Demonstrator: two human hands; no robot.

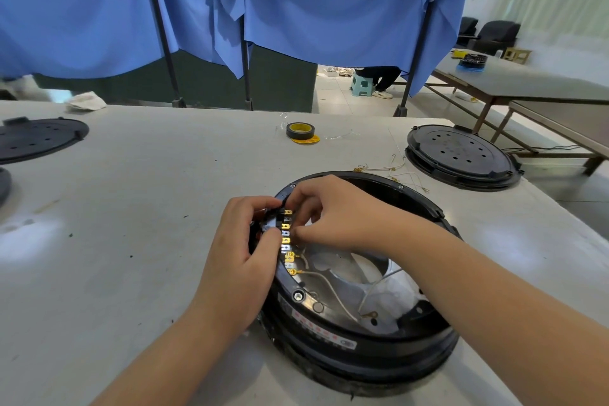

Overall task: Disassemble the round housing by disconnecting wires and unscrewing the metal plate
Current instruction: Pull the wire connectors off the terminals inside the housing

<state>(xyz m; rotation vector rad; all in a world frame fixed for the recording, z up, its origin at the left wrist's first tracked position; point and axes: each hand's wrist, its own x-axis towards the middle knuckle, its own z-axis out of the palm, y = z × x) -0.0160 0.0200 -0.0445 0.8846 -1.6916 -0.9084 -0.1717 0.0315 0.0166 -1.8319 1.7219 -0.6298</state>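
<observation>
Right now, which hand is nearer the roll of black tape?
Right. The right hand works at the terminal strip on the housing's far rim, below the tape roll. The left hand grips the strip from the housing's outer side, lower and farther left.
</observation>
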